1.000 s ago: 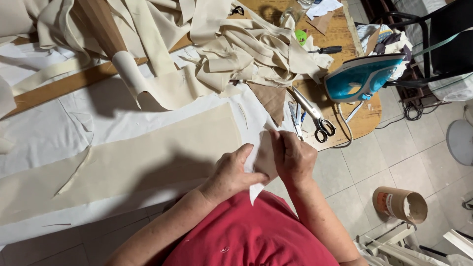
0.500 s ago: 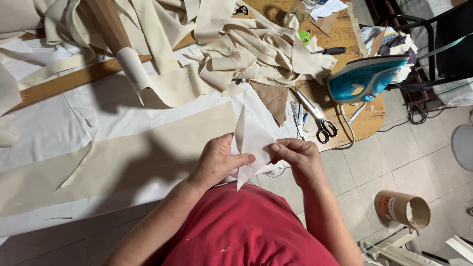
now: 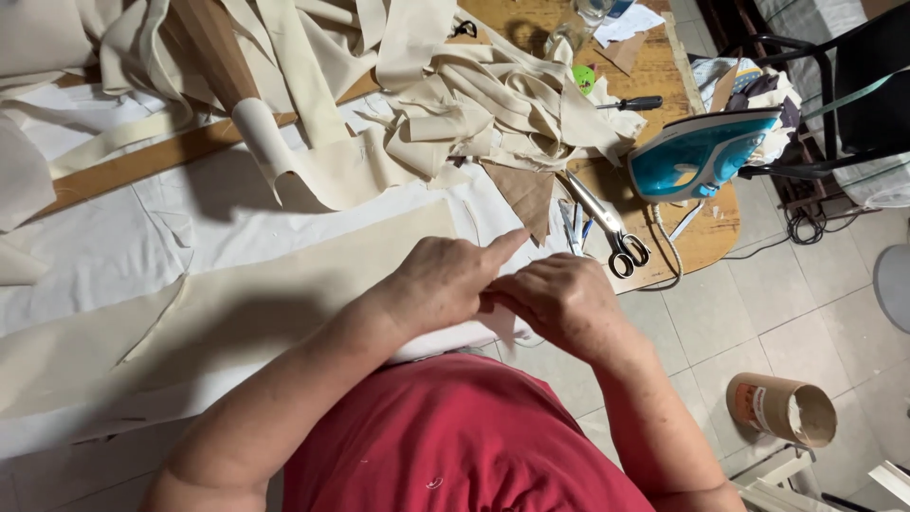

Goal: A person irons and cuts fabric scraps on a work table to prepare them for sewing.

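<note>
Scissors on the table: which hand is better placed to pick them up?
Probably the right hand: the scissors lie just beyond it, on its side. The left hand is farther away.

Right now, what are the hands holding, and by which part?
Both the left hand and the right hand pinch a small white fabric piece between them, gripping its upper part. Only its lower tip shows below the fingers.

A brown cardboard tube with a label lies on the floor.
</note>
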